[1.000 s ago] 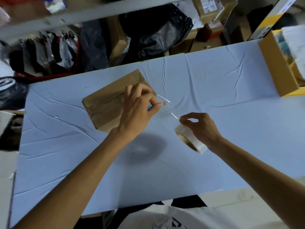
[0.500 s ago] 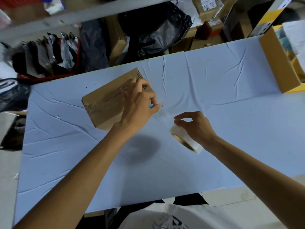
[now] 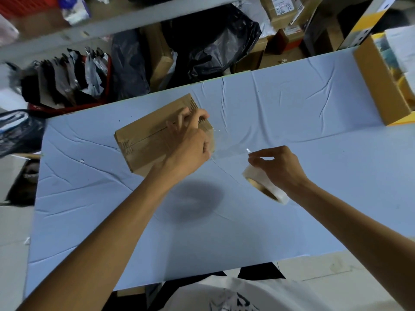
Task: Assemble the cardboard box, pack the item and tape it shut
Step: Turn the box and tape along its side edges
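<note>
Tabletop (image 3: 292, 221), left hand (image 3: 190, 144) seemingly atop box (image 3: 143, 140)

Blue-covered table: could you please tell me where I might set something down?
The widest bare stretch of the blue-covered table lies between the brown cardboard box and the open cardboard carton at the right edge. The near left corner is free. Crowded: the middle, where left hand, right hand, white tape roll and clear tape strip meet.

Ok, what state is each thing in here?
cardboard box: flaps closed, flat on the table.
tape roll: gripped by the right hand.
tape strip: stretched from box end to roll.
left hand: on the box's right end, fingers curled.
side carton: open, filled.
</note>
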